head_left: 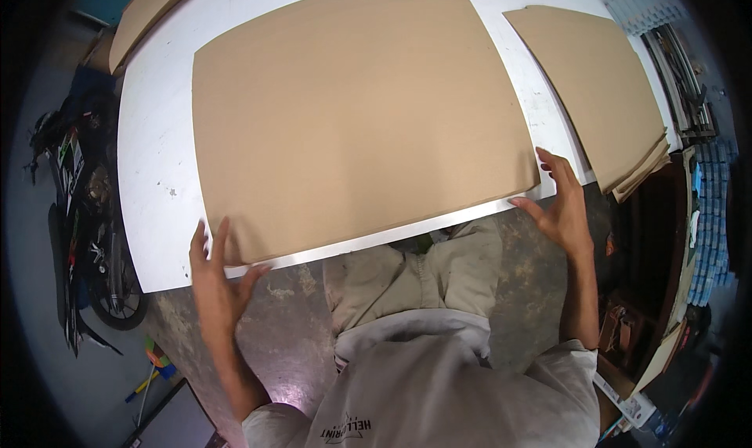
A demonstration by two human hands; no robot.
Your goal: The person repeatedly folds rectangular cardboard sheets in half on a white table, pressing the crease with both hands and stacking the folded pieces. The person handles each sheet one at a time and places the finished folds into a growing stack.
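A large brown sheet of paper or thin board lies flat on the white table, its near edge close to the table's front edge. At its near left corner is my left hand, fingers apart, the thumb by the table's front edge. My right hand is at the near right corner, fingers curved and spread, thumb apart from them. Neither hand has closed around the sheet. Whether the fingertips touch it I cannot tell.
To the right, a stack of brown sheets overhangs the table's front edge. Another brown piece stands at the far left. A motorcycle is on the floor to the left. Dark shelving and blue-and-white stacked packs are at the right.
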